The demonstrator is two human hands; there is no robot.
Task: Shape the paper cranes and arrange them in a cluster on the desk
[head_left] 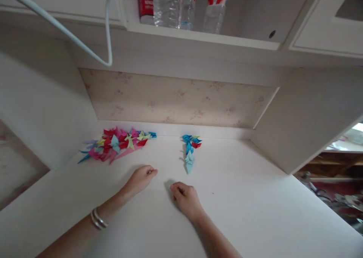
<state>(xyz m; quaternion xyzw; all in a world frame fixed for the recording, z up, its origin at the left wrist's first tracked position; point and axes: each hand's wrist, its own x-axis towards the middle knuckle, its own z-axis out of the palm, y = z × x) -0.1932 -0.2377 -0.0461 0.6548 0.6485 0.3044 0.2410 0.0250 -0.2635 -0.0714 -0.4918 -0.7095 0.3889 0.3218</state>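
My left hand (pixel 142 178) is loosely curled over the white desk, and nothing shows between its fingers. Close in front of it lies a dense pile of folded paper cranes (pixel 115 144) in red, pink, yellow, green and blue. My right hand (pixel 187 200) is closed too, thumb against the curled fingers, no object visible in it. Beyond that hand, a smaller group of folded paper cranes (pixel 189 148) forms a narrow line, with blue and red ones at the back and a pale blue one (pixel 190 160) at the near end. Neither hand touches the cranes.
The white desktop (pixel 249 197) runs between two side panels under a shelf (pixel 204 37). Clear plastic bottles (pixel 167 6) and a red package (pixel 146 3) stand on that shelf. A white cable (pixel 109 31) hangs down at upper left.
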